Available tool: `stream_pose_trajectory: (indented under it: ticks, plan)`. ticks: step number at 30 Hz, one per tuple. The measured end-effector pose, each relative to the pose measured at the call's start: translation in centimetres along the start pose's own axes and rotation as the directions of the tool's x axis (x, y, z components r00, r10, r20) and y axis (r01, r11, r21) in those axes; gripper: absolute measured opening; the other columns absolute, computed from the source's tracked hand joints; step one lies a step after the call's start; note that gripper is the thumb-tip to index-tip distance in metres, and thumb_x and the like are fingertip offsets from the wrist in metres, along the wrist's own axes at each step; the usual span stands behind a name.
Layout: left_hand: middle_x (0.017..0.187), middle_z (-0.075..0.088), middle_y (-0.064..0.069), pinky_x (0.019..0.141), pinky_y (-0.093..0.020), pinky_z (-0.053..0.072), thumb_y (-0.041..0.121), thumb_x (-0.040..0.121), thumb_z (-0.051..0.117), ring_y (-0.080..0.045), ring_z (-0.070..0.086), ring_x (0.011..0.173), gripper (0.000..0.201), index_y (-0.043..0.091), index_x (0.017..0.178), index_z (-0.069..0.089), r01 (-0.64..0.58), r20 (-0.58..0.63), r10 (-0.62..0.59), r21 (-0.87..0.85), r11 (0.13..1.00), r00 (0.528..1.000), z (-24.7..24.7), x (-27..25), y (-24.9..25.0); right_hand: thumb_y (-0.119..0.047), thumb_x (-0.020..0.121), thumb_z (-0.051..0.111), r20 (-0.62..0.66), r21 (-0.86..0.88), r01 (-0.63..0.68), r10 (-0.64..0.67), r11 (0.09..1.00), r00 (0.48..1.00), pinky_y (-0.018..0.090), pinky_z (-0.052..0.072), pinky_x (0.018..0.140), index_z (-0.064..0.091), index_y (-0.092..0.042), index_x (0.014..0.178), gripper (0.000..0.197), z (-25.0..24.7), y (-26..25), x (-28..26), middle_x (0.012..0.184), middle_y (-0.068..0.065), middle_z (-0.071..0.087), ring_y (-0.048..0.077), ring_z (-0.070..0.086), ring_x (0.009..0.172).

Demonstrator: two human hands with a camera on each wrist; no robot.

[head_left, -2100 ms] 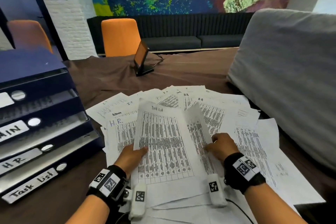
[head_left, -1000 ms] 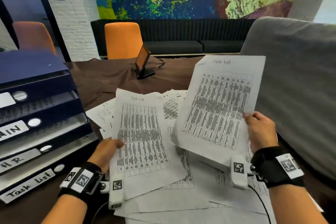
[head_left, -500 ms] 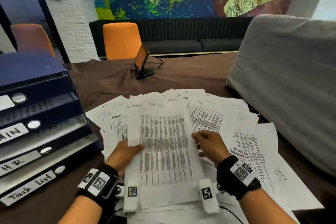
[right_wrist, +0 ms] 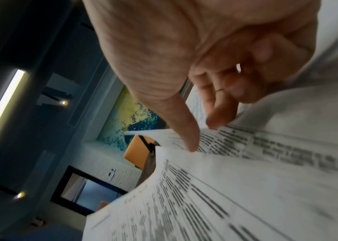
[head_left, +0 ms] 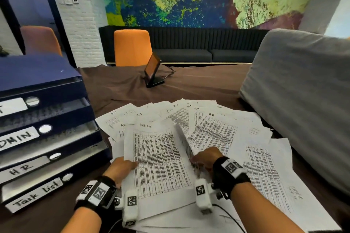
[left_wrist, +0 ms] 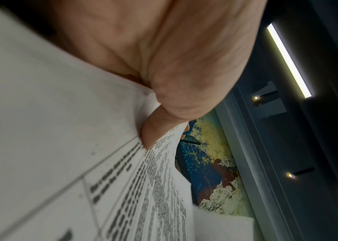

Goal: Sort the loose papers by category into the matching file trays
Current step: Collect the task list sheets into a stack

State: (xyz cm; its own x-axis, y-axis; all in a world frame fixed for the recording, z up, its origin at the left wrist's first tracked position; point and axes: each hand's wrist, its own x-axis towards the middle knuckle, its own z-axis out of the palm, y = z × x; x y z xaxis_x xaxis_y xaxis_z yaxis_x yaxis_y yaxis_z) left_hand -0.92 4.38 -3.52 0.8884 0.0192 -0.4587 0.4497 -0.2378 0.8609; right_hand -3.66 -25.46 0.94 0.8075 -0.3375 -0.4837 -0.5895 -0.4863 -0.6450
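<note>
— What do I have left of the spread of loose white papers (head_left: 217, 130)?

— The stack of dark blue file trays (head_left: 47, 128) with handwritten labels. My left hand (head_left: 121, 169) pinches the left edge of the white printed sheet headed "Task list" (head_left: 161, 159), thumb on top; this sheet lies over the spread.

— And my right hand (head_left: 206, 159)?

— At the sheet's right edge, fingers curled, lifting the edge of a paper.

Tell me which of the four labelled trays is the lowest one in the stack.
The tray labelled "Task list" is lowest. Above it come the HR tray, the ADMIN tray, and the top tray.
</note>
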Motion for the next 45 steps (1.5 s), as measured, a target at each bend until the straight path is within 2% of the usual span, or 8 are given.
stream_pose_trajectory:
  ticks: [4, 10, 16, 19, 23, 29, 35, 45]
  plan:
    - [0.105, 0.073, -0.018, 0.091, -0.048, 0.056, 0.011, 0.095, 0.066, -0.037, 0.07, 0.097, 0.019, 0.0, 0.11, 0.065, -0.02, 0.004, 0.02, 0.048, 0.999, 1.0, 0.1, -0.5, 0.6, -0.029, 0.073, 0.08, -0.044, -0.161, 0.057, -0.064, 0.985, 0.997, 0.024, 0.052, 0.065, 0.068, -0.011, 0.089, 0.026, 0.8, 1.9, 0.2, 0.087, 0.004, 0.065, 0.018, 0.059, 0.073]
    - [0.102, 0.074, -0.02, 0.094, -0.053, 0.054, 0.009, 0.096, 0.063, -0.038, 0.071, 0.095, 0.014, 0.0, 0.107, 0.065, -0.016, -0.002, 0.016, 0.003, 1.0, 1.0, 0.6, -0.8, 0.5, -0.022, 0.081, 0.071, -0.128, -0.137, 0.115, -0.133, 0.984, 0.983, 0.021, 0.045, 0.054, 0.066, -0.008, 0.092, 0.019, 0.6, 2.4, 0.0, 0.088, 0.006, 0.068, 0.024, 0.067, 0.079]
    - [0.105, 0.075, -0.019, 0.098, -0.059, 0.05, 0.005, 0.096, 0.06, -0.04, 0.071, 0.1, 0.019, 0.004, 0.115, 0.064, -0.009, 0.022, 0.012, -0.128, 0.992, 1.0, -0.4, -0.6, 0.6, -0.015, 0.083, 0.075, -0.222, 0.176, 0.252, -0.211, 0.952, 0.952, 0.028, 0.052, 0.053, 0.062, -0.011, 0.055, 0.032, -2.3, 4.4, 0.1, 0.053, 0.005, 0.064, 0.014, 0.058, 0.049]
    - [0.108, 0.074, -0.019, 0.099, -0.058, 0.05, 0.001, 0.096, 0.058, -0.04, 0.07, 0.103, 0.023, 0.003, 0.118, 0.064, -0.037, 0.012, 0.04, -0.162, 0.986, 0.999, -1.2, -0.4, 0.8, -0.011, 0.091, 0.068, -0.344, 0.413, 0.334, -0.194, 0.847, 0.919, 0.044, 0.059, 0.066, 0.059, -0.008, 0.062, 0.031, -5.1, 6.5, -0.4, 0.062, 0.008, 0.066, 0.019, 0.062, 0.058]
    - [0.11, 0.073, -0.019, 0.1, -0.058, 0.049, 0.0, 0.095, 0.059, -0.04, 0.069, 0.104, 0.026, 0.001, 0.121, 0.064, -0.046, -0.001, 0.046, -0.165, 0.985, 0.999, -1.3, -0.1, 0.5, -0.015, 0.096, 0.062, -0.378, 0.524, 0.391, -0.205, 0.756, 0.903, 0.058, 0.058, 0.079, 0.068, -0.007, 0.087, 0.014, -8.1, 8.4, -0.3, 0.091, 0.019, 0.073, 0.033, 0.07, 0.081]
    - [0.109, 0.074, -0.019, 0.1, -0.06, 0.049, 0.006, 0.095, 0.06, -0.041, 0.07, 0.102, 0.026, 0.003, 0.121, 0.062, -0.025, -0.016, 0.023, -0.141, 0.99, 1.0, -2.0, -0.2, 0.5, -0.011, 0.097, 0.06, -0.458, 0.572, 0.488, -0.236, 0.66, 0.857, 0.036, 0.057, 0.067, 0.069, -0.009, 0.095, 0.01, -10.8, 8.9, -0.3, 0.09, 0.013, 0.075, 0.025, 0.07, 0.075]
    - [0.114, 0.07, -0.023, 0.098, -0.058, 0.049, 0.002, 0.097, 0.056, -0.041, 0.067, 0.106, 0.024, 0.002, 0.121, 0.06, -0.034, -0.037, 0.025, -0.261, 0.965, 0.999, -2.4, -1.5, 1.6, -0.01, 0.097, 0.059, -0.471, 0.677, 0.525, -0.246, 0.515, 0.847, 0.034, 0.063, 0.064, 0.068, -0.01, 0.095, 0.009, -12.2, 8.1, -0.7, 0.083, 0.006, 0.077, 0.019, 0.073, 0.071]
    - [0.105, 0.074, -0.021, 0.098, -0.057, 0.05, 0.015, 0.1, 0.056, -0.04, 0.069, 0.101, 0.023, 0.001, 0.116, 0.065, -0.067, -0.028, 0.061, -0.301, 0.951, 0.998, 1.8, -3.1, 2.8, -0.009, 0.094, 0.064, -0.341, 0.647, 0.472, -0.326, 0.599, 0.882, 0.042, 0.054, 0.08, 0.071, -0.008, 0.088, 0.009, -7.0, 5.2, -0.9, 0.089, 0.016, 0.073, 0.026, 0.065, 0.078]
